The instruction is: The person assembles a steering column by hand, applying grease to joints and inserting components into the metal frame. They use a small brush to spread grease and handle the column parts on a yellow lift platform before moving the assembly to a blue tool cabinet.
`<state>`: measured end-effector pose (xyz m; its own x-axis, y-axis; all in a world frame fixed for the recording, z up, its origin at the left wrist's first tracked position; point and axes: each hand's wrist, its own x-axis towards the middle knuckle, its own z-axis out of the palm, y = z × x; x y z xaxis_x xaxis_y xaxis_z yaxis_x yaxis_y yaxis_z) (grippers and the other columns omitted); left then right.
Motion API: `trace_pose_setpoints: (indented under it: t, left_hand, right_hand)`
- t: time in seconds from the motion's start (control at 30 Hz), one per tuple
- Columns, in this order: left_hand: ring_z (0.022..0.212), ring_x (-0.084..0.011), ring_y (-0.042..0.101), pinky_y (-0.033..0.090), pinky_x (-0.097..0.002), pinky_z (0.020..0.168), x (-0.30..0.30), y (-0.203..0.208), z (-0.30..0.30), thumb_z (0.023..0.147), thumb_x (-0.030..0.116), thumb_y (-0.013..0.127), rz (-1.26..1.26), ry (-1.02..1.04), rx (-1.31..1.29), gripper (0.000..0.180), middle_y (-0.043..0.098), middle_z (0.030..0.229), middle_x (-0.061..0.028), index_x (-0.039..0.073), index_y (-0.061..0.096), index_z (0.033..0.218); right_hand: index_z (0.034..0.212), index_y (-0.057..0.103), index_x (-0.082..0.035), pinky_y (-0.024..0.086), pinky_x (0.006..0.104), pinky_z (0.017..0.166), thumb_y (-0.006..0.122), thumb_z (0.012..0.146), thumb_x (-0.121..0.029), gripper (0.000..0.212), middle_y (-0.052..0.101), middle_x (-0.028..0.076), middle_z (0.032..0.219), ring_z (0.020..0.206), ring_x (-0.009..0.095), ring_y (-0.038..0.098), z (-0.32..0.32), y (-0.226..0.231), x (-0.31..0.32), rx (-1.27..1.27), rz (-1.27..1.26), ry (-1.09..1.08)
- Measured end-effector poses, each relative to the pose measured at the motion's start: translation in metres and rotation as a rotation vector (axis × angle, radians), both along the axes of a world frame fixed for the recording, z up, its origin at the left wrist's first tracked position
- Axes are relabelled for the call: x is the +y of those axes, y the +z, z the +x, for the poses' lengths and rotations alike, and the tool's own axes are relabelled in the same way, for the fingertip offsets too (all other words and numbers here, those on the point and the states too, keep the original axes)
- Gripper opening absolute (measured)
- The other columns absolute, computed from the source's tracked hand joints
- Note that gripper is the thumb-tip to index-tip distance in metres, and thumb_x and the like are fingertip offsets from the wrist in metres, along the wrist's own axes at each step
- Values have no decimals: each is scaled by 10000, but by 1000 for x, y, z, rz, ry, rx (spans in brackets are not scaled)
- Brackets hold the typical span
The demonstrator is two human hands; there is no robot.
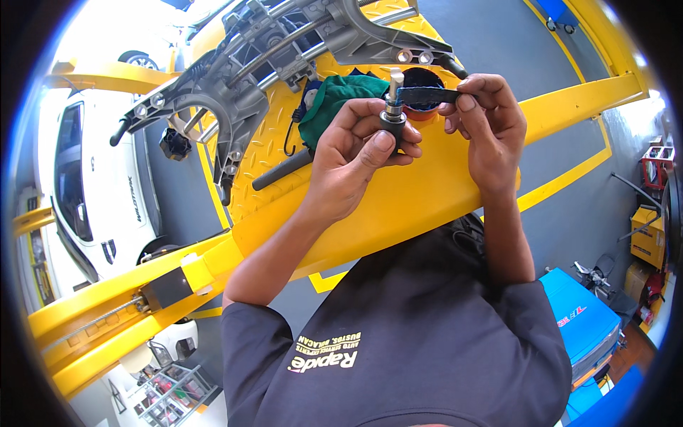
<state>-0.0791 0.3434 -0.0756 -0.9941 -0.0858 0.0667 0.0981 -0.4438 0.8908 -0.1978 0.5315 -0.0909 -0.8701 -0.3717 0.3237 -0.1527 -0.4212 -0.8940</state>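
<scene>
My left hand (356, 153) is closed round a short metal pin with a black sleeve (393, 122), its metal end pointing up. Smears of bluish grease show near the metal part. Between the thumb and fingers of my right hand (491, 128) is a flat dark strip (430, 97), coated with bluish grease. The strip's far end touches or overlaps the pin; I cannot tell which. Just behind both hands stands an open tub (421, 77), orange outside and dark inside, partly hidden by the strip. A green cloth (340, 99) lies beside my left hand.
A grey metal clamp frame with rods (270, 60) spans the yellow tread plate (260, 160). A black bar (281, 169) lies by my left wrist. The yellow beam (398, 206) passes under my forearms. A white vehicle (107, 171) stands left, a blue cabinet (580, 320) lower right.
</scene>
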Motion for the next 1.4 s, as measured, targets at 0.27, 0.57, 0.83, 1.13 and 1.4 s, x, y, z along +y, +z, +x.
trace_pose_setpoints:
  t: [0.27, 0.57, 0.83, 1.13, 1.4]
  left_hand:
    - [1123, -263, 742, 617, -380, 996, 1, 6, 1, 1088, 181, 645, 13, 0, -35, 361, 695, 1249, -167, 74, 481, 1391]
    - [1160, -274, 729, 608, -439, 1024, 0, 6, 2, 1099, 154, 609, 31, -37, -46, 347, 670, 1261, -161, 94, 436, 1394]
    - [1183, -289, 720, 603, -431, 1048, -3, 6, 2, 1125, 129, 550, 176, -85, -45, 289, 668, 1283, -171, 35, 477, 1388]
    - [1202, -308, 712, 591, -425, 1069, -4, 2, 2, 1137, 140, 522, 239, -107, -39, 318, 664, 1302, -179, 14, 478, 1425]
    - [1205, -308, 712, 578, -420, 1074, -2, 3, 3, 1156, 194, 482, 236, -152, -15, 338, 671, 1284, -190, -5, 491, 1429]
  right_hand:
    - [1161, 624, 10, 548, 252, 740, 653, 1048, -14, 119, 735, 98, 994, 854, 122, 702, 4, -1, -2, 21, -16, -31]
    - [1168, 605, 13, 553, 239, 730, 614, 1054, 28, 115, 717, 90, 955, 820, 111, 698, 6, 2, -5, 1, 4, -53]
    - [1163, 602, 17, 557, 234, 732, 598, 1057, 42, 110, 700, 79, 978, 832, 113, 709, 4, 1, -3, 4, 4, -30]
    - [1155, 610, 23, 557, 239, 725, 606, 1052, 36, 104, 700, 94, 1020, 876, 129, 726, 4, 4, -3, -58, -8, -3]
    - [1148, 626, 18, 558, 246, 721, 617, 1045, 11, 104, 722, 99, 967, 848, 130, 727, 2, 6, 0, -63, 12, 23]
